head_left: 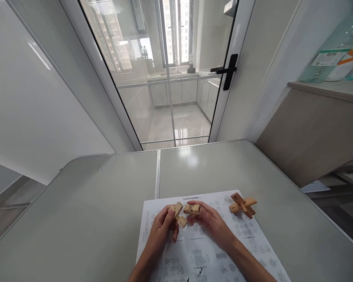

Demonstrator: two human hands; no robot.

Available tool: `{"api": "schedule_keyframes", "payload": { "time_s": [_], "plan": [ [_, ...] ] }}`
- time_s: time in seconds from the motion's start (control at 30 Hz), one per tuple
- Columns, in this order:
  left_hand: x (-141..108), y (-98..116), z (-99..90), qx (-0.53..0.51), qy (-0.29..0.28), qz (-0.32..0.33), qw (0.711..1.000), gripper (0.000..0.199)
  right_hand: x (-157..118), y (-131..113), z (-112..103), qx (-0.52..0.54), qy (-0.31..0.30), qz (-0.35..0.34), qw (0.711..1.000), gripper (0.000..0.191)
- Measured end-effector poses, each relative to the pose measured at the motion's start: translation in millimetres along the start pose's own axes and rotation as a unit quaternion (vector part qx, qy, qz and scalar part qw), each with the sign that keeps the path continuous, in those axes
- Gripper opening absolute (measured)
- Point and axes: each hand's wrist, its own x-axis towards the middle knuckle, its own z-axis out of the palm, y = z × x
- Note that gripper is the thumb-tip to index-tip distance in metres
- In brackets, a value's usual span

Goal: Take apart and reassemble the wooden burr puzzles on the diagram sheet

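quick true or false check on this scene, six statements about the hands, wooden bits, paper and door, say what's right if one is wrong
1. The left hand holds light wooden pieces. True.
2. The right hand is empty. False: it holds small wooden blocks.
3. The paper sheet is printed with drawings. True.
4. The darker wooden puzzle is nearer the left hand. False: it is nearer the right hand, at the right edge of the paper sheet.
5. The door handle is black. True.
6. The paper sheet lies on the floor. False: it lies on the table.
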Motion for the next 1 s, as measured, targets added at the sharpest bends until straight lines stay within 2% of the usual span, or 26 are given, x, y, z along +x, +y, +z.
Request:
{"api": "schedule_keyframes", "payload": {
  "time_s": [0.13, 0.43, 0.7, 1.0],
  "plan": [
    [-1, 2, 0.8, 0.014, -0.011, 0.005, 1.0, 0.048, 0, 2, -1, 0.014, -0.014, 0.0, 1.0, 0.055],
    [-3, 2, 4.1, 0.07, -0.014, 0.018, 0.997, 0.053, 0, 0, 3, -0.057, -0.022, -0.007, 0.998, 0.051],
    [-10, 4, 5.5, 0.124, -0.004, 0.025, 0.992, 0.07, 0, 7, 0, -0.016, -0.054, 0.037, 0.998, 0.071],
    [-10, -2, 7.0, 0.138, 0.024, 0.032, 0.99, 0.069, 1, 16, -4, 0.008, -0.05, 0.038, 0.998, 0.063]
  ]
}}
